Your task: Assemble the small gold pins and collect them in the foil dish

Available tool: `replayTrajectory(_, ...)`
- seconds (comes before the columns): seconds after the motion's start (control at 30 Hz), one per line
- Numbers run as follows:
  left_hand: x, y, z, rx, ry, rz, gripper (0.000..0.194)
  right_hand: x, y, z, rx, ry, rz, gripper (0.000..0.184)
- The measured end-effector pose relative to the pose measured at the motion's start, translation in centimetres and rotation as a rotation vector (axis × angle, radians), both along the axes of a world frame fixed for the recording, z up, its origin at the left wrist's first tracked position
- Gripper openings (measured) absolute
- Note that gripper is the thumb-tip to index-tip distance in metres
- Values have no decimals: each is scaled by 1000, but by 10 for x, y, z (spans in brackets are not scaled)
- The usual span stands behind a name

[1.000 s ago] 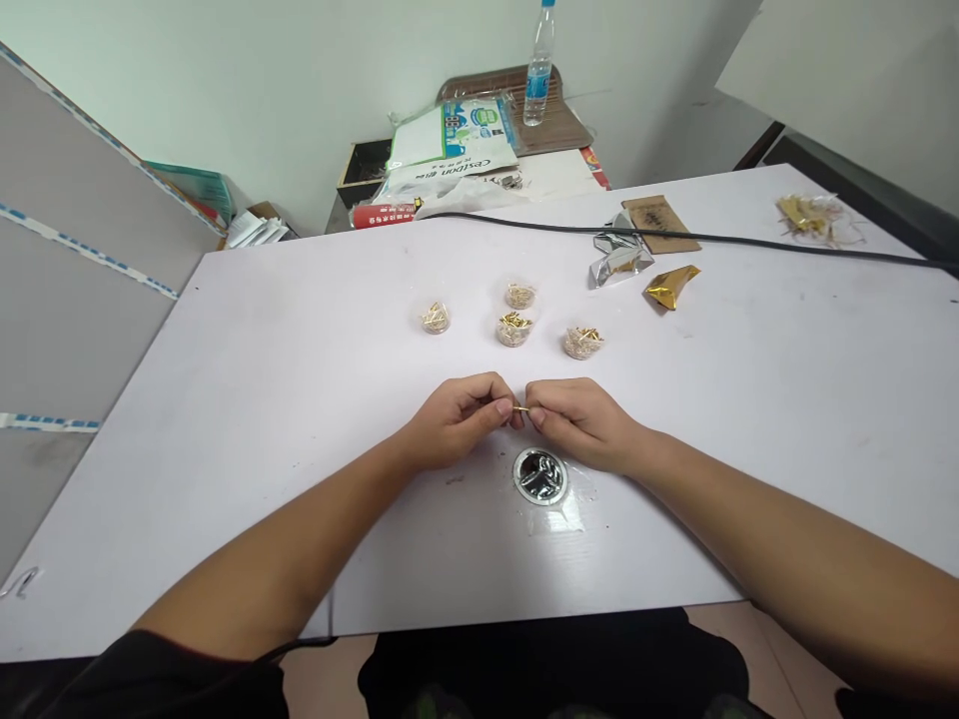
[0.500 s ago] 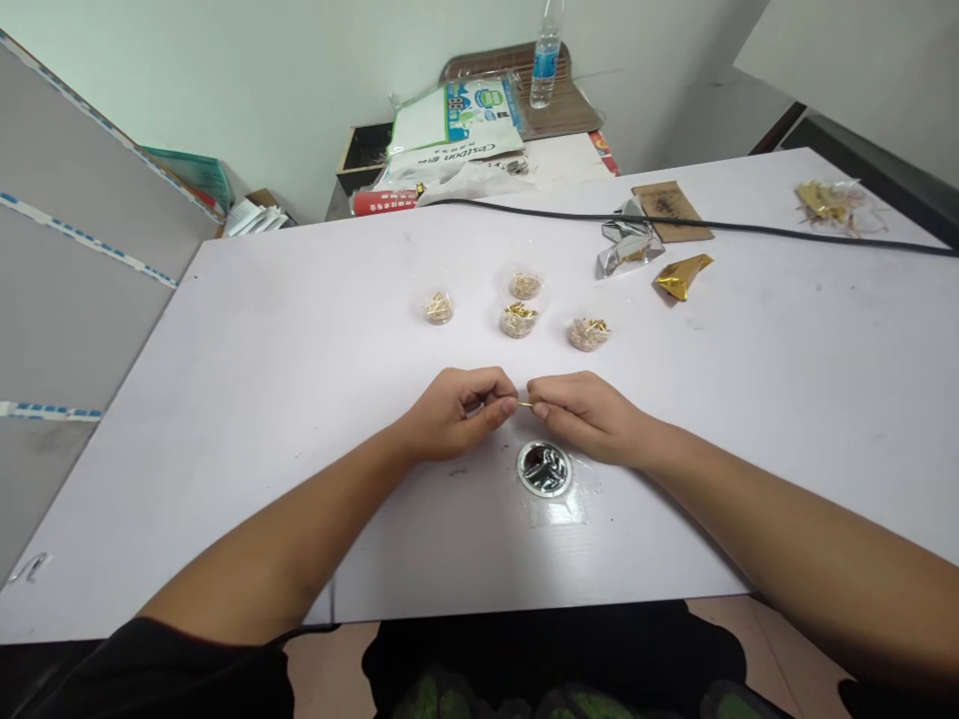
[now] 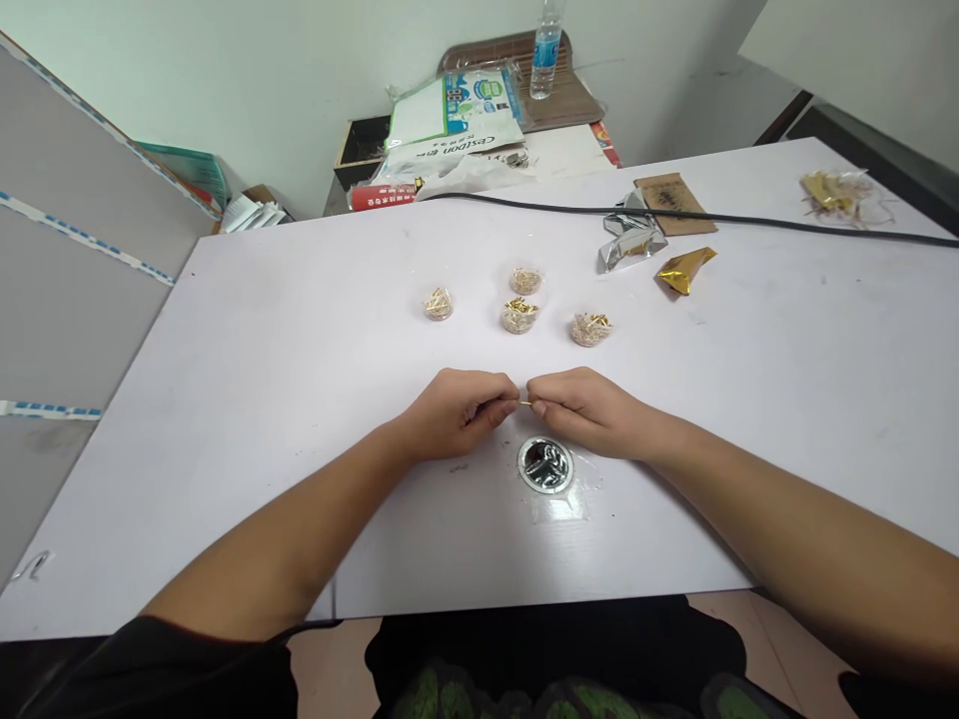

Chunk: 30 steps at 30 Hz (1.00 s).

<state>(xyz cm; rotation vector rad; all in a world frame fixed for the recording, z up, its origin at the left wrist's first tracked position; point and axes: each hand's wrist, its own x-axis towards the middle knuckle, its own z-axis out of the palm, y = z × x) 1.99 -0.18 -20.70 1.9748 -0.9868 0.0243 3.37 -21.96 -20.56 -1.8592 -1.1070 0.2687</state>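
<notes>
Between my fingertips runs a thin gold-coloured metal pin (image 3: 524,403), with only its short middle stretch showing. My left hand (image 3: 466,411) pinches one end and my right hand (image 3: 584,411) pinches the other. Just below the hands lies a round black disc with a silver rim (image 3: 545,465), stuck to the table under clear tape. Beyond the hands stand small clear cups of gold pins: a left cup (image 3: 439,305), a back cup (image 3: 525,281), a middle cup (image 3: 519,316) and a right cup (image 3: 590,330).
A black cable (image 3: 554,210) crosses the back of the white table (image 3: 300,340). Near it lie silver foil (image 3: 630,246), gold foil (image 3: 684,272), a brown card (image 3: 675,205) and a clear bag of gold pieces (image 3: 835,194). A water bottle (image 3: 546,58) stands farther back.
The fingers of my left hand have closed slightly more around the pin. Both hands stay in almost the same place, and the view has shifted slightly.
</notes>
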Motion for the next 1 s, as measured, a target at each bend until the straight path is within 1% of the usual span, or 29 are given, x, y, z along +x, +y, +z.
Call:
replayTrajectory(0.13,1,2,-1,78,-37,-11,18,1,-1,1,-47,13,6,24)
replayTrajectory(0.2,1,1,-1,91,-33,-11,19,1,0,0,-57,15,10,23)
replayTrajectory(0.47,0,-2,-1,43,-51,4,17,-1,4,-7,-8,44,-42,23)
replayTrajectory(0.6,1,-1,-2,30,-62,-2,17,1,2,-5,5,16,-43,25)
replayTrajectory(0.77,1,1,-1,42,-50,22,18,2,1,-3,37,-6,-74,27)
replayTrajectory(0.9,0,0,-1,53,-59,12,16,2,2,-4,19,5,-64,28)
replayTrajectory(1.0,-1,-2,-3,34,-73,24,12,1,2,-5,5,2,-52,28)
